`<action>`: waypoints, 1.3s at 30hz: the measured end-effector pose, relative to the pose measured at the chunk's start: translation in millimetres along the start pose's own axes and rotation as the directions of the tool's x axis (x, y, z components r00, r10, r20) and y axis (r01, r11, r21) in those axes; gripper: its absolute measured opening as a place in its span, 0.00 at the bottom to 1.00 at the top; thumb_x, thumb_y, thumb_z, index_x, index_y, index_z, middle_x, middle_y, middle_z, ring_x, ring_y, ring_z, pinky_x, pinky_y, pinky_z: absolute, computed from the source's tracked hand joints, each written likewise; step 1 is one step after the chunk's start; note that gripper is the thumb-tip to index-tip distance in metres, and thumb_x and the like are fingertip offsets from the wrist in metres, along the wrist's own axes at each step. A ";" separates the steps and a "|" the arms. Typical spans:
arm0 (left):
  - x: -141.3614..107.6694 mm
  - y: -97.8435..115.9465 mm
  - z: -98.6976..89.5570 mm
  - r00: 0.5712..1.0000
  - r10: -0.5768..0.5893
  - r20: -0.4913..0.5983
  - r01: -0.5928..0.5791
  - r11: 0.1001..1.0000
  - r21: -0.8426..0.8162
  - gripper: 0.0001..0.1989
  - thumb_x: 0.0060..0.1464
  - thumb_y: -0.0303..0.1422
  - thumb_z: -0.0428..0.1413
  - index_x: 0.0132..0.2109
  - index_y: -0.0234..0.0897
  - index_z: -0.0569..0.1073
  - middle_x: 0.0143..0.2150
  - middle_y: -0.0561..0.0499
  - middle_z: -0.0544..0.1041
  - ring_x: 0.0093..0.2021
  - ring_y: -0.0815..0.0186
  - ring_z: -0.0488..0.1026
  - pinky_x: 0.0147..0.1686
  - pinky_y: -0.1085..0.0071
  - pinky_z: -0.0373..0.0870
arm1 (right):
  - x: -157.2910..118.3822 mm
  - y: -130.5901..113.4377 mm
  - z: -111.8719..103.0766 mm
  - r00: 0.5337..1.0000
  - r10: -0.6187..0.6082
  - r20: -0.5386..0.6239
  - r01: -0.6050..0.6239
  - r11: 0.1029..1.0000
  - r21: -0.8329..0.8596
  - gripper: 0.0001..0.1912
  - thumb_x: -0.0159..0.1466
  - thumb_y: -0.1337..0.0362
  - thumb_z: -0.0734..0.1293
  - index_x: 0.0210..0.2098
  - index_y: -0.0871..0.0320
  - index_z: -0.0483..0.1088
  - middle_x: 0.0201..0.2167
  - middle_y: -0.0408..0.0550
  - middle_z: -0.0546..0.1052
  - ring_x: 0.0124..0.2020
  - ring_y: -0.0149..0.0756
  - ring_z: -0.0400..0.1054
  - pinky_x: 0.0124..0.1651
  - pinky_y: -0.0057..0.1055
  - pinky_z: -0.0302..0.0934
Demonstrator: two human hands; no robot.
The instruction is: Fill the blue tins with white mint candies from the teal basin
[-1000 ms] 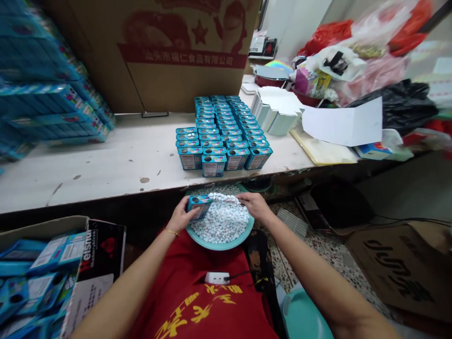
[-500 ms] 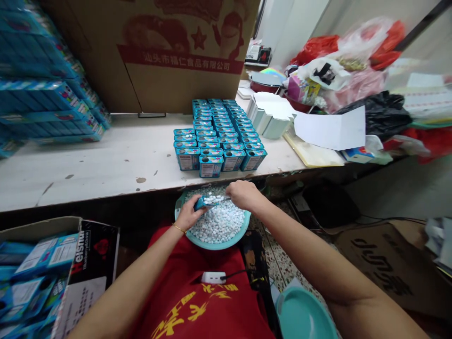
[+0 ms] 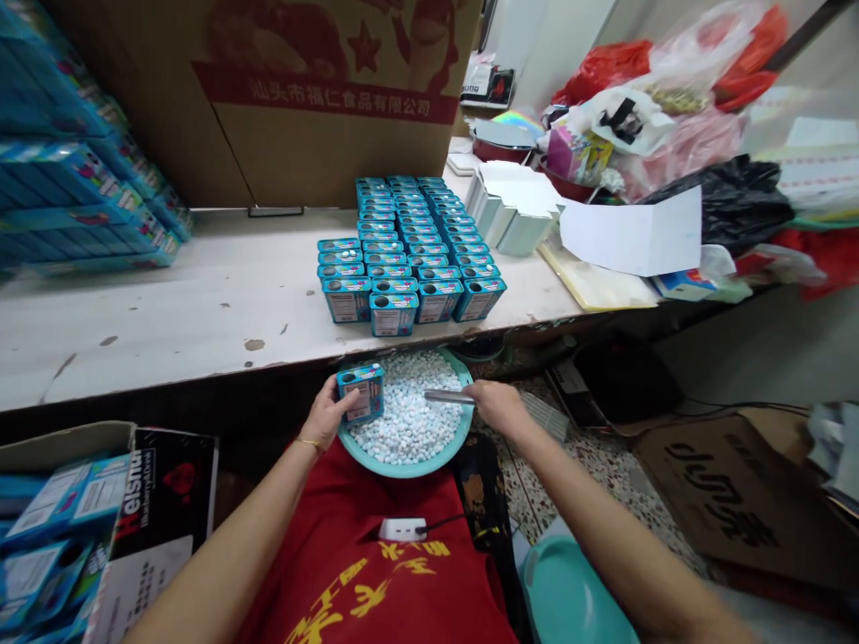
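Note:
My left hand (image 3: 327,413) is closed around a small blue candy box (image 3: 361,394), held upright at the left side of a teal basin (image 3: 403,470). The box has a dark round opening on top and a printed panel facing me. Small white and pale blue candies (image 3: 403,427) fill the basin, which rests at my lap. My right hand (image 3: 497,407) grips a metal scoop (image 3: 448,396) by its right end, over the basin's right rim. The scoop's left end reaches in among the candies, so its shape there is unclear.
Rows of blue boxes (image 3: 416,259) stand on the white table (image 3: 201,313), with a large carton (image 3: 322,152) behind. Wrapped packs (image 3: 73,197) are stacked at left. A carton of blue boxes (image 3: 60,510) sits lower left. White cards (image 3: 514,210) and plastic bags lie right.
The blue box has gone from tilted over the candies to upright, slightly left. My right hand has moved right and down, drawing the scoop away from the box.

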State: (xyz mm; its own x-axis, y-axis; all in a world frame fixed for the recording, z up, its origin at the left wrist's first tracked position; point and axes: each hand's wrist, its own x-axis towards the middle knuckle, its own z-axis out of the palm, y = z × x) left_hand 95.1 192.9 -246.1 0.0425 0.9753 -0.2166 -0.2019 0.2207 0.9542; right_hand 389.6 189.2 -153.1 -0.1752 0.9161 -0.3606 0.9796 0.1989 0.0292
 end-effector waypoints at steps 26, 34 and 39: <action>-6.2 21.7 18.3 0.959 0.244 0.143 -0.281 0.768 0.576 0.20 0.44 0.38 0.55 0.45 0.37 0.67 0.38 0.51 0.71 0.39 0.64 0.68 0.43 0.68 0.63 | 22.1 -44.7 -48.5 0.979 -0.142 -0.147 0.181 0.937 0.299 0.14 0.58 0.63 0.59 0.40 0.47 0.73 0.39 0.41 0.76 0.42 0.36 0.68 0.39 0.27 0.60; -7.7 24.6 20.7 0.947 0.259 0.189 -0.320 0.715 0.622 0.20 0.45 0.36 0.54 0.46 0.37 0.67 0.38 0.51 0.72 0.37 0.64 0.68 0.39 0.69 0.64 | 15.3 -86.8 -99.4 0.987 -0.162 -0.016 0.160 0.982 -0.103 0.16 0.52 0.71 0.58 0.35 0.54 0.74 0.35 0.52 0.76 0.37 0.41 0.69 0.37 0.33 0.59; -10.3 23.5 20.6 0.952 0.253 0.174 -0.306 0.724 0.619 0.19 0.45 0.36 0.55 0.46 0.38 0.67 0.39 0.51 0.72 0.38 0.64 0.68 0.42 0.67 0.64 | 13.4 -89.8 -105.2 0.989 -0.146 -0.016 0.144 0.985 -0.095 0.16 0.53 0.71 0.58 0.36 0.56 0.74 0.36 0.55 0.76 0.38 0.44 0.69 0.39 0.35 0.59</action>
State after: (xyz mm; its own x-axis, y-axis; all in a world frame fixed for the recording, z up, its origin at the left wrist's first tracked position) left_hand 110.1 188.1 -217.2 0.1598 0.9846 0.0712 0.4463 -0.1364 0.8844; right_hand 288.9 220.3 -62.5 -0.3182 0.8827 -0.3458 0.9302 0.3611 0.0657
